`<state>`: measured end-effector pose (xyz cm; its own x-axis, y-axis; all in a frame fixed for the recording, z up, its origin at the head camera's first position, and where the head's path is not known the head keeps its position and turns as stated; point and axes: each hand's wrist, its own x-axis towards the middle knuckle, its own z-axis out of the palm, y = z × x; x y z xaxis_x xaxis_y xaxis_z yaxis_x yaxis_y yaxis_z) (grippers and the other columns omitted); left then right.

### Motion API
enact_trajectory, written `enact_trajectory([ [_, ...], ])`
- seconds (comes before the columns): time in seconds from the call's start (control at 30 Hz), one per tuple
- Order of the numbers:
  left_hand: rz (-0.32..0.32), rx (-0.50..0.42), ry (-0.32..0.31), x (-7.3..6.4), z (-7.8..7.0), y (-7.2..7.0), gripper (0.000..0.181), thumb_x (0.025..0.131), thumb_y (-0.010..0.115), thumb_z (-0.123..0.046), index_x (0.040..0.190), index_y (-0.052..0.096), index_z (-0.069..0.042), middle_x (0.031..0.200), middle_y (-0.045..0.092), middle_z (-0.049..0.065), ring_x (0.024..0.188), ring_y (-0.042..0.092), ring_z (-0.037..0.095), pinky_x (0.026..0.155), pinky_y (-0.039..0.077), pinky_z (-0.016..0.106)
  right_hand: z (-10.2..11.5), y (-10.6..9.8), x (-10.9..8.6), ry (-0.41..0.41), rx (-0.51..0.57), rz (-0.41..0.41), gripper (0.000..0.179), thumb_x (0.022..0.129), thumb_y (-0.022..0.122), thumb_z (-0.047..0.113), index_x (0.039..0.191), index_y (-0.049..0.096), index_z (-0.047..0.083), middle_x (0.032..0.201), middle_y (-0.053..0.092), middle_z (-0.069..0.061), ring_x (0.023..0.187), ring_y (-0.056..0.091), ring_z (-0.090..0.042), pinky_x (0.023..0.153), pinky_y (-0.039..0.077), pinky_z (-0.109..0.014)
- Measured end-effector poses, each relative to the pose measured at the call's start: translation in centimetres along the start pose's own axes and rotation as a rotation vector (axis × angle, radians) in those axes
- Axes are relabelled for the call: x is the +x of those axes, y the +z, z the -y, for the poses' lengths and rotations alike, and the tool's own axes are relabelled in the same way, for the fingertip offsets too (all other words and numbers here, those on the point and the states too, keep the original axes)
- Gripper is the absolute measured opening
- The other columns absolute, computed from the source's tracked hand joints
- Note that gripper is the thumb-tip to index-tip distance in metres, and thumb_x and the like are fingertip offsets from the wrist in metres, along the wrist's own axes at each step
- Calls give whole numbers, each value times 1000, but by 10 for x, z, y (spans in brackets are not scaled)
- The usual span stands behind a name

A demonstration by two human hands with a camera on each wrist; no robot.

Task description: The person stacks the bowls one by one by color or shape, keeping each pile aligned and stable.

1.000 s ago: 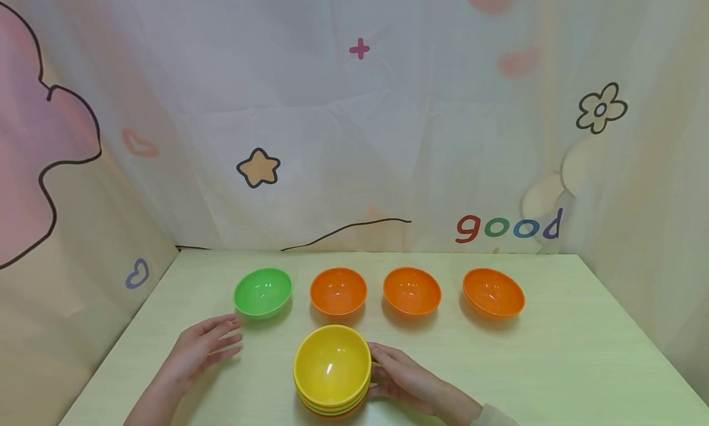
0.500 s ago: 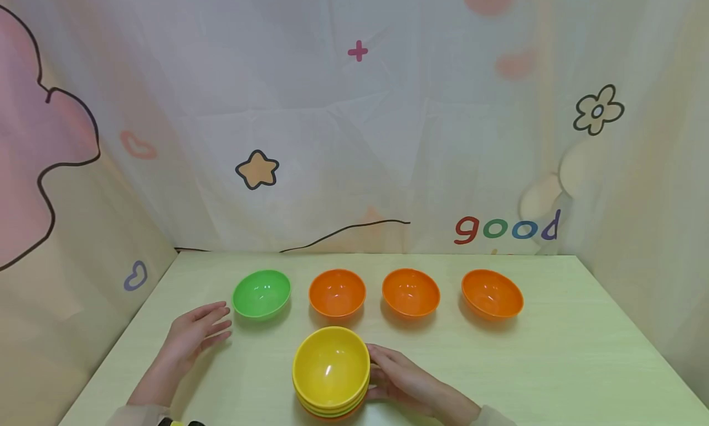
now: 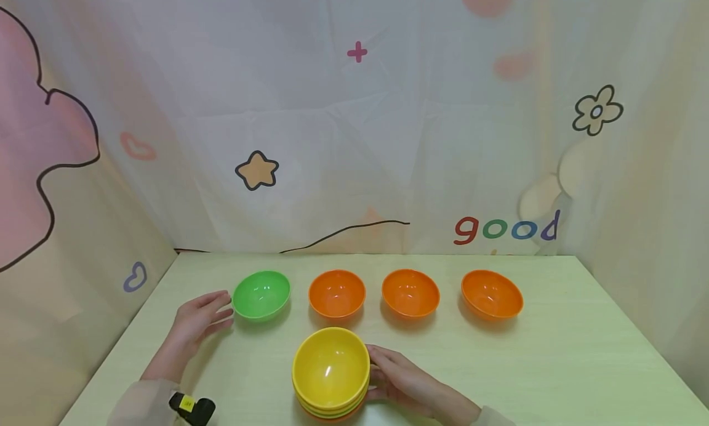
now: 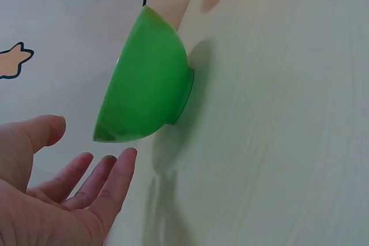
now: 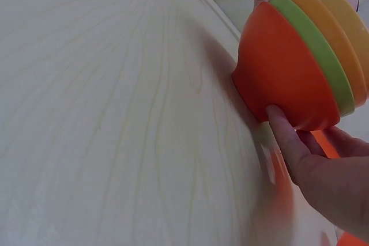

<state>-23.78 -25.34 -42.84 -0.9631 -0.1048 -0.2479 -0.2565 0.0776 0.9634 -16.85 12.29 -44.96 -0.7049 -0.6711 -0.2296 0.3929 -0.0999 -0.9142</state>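
Note:
My left hand [image 3: 196, 321] reaches to the left side of a green bowl [image 3: 261, 295]. In the left wrist view its thumb and fingers [image 4: 118, 180] are spread near the rim of that green bowl [image 4: 144, 79], with a small gap visible. Nearer the front stands a stack of bowls [image 3: 331, 369], yellow on top. The right wrist view shows yellow bowls above a green one, with an orange bowl [image 5: 282, 67] at the bottom. My right hand [image 3: 401, 380] rests against the stack's right side, its fingers fairly straight and one touching the orange bowl's lower wall.
Three orange bowls, a left one [image 3: 336, 293], a middle one [image 3: 410, 293] and a right one [image 3: 491, 295], stand in a row right of the green bowl. A patterned cloth [image 3: 332, 136] hangs behind the pale table [image 3: 554, 364]. A black device [image 3: 192, 407] sits on my left wrist.
My left hand has moved forward and closer to the green bowl's left rim, and its wrist device has come into view. The right hand and the stack stay in place.

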Motion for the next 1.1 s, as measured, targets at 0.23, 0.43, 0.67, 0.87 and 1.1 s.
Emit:
enact_trajectory([
  [0.23, -11, 49, 19, 12, -6, 3, 61, 94, 51, -27, 138, 28, 9, 139, 35, 28, 90, 62, 9, 87, 51, 32, 0, 0, -1, 3, -5, -14, 64, 98, 37, 42, 143, 26, -1, 138, 43, -18, 111, 54, -23, 90, 49, -42],
  [0.43, -7, 149, 20, 19, -11, 5, 63, 94, 51, -32, 139, 29, 8, 138, 36, 27, 98, 62, 17, 87, 51, 33, 0, 0, -1, 1, -9, -12, 65, 97, 38, 43, 143, 26, -2, 138, 43, -18, 110, 55, -23, 90, 49, -42],
  [0.67, 1, 212, 8, 25, -13, 10, 60, 93, 52, -29, 136, 33, 9, 136, 38, 28, 96, 62, 20, 87, 51, 35, 0, 0, -1, 3, -10, -6, 65, 97, 38, 43, 143, 27, -1, 137, 44, -18, 110, 55, -23, 90, 49, -42],
  [0.87, 2, 276, -4, 28, -13, 14, 59, 92, 55, -28, 133, 37, 10, 132, 42, 30, 97, 61, 24, 84, 52, 36, 0, 0, -1, -3, -8, 3, 65, 97, 39, 43, 143, 26, -2, 138, 44, -18, 110, 55, -24, 90, 49, -43],
  [1.1, 6, 324, -16, 31, -17, 17, 58, 91, 55, -23, 132, 36, 14, 129, 42, 33, 93, 62, 24, 79, 54, 34, 0, 0, -2, -7, -7, 6, 64, 97, 39, 43, 142, 27, -1, 138, 43, -18, 111, 54, -23, 90, 49, -43],
])
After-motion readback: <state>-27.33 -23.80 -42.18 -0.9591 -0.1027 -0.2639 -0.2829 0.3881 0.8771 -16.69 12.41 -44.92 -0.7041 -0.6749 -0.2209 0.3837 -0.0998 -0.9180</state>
